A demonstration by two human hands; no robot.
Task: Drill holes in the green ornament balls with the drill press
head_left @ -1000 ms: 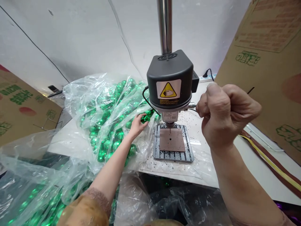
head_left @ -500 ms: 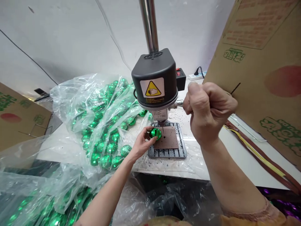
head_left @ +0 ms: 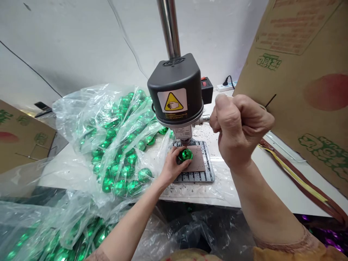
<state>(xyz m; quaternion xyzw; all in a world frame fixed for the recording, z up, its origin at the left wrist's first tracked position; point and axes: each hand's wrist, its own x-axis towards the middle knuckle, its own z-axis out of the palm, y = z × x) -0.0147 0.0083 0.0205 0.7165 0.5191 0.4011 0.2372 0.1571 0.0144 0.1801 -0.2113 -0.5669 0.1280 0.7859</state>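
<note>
A small bench drill press (head_left: 175,90) stands in the middle, with a black motor housing and a yellow warning label. My left hand (head_left: 172,165) is closed around a shiny green faceted ball (head_left: 185,155), pinching it between thumb and fingers. The ball rests on a brown board (head_left: 198,163) over the slotted metal base (head_left: 210,174), right beneath the drill chuck (head_left: 185,142). Whether the bit touches the ball I cannot tell. On the right, my right hand (head_left: 241,127) is wrapped round the drill's feed handle (head_left: 204,119); the grip itself is hidden in my fist.
Clear plastic bags (head_left: 78,105) with many green faceted balls (head_left: 127,159) lie left of the drill. Cardboard boxes (head_left: 299,83) flank the table. A power strip (head_left: 226,87) sits behind, and a brown and yellow strap (head_left: 293,174) lies at right. Dark shavings dot the white table.
My left hand has moved the green ball to the right, from beside the drill bit to under the chuck. My right hand stays on the handle. The view has shifted slightly.
</note>
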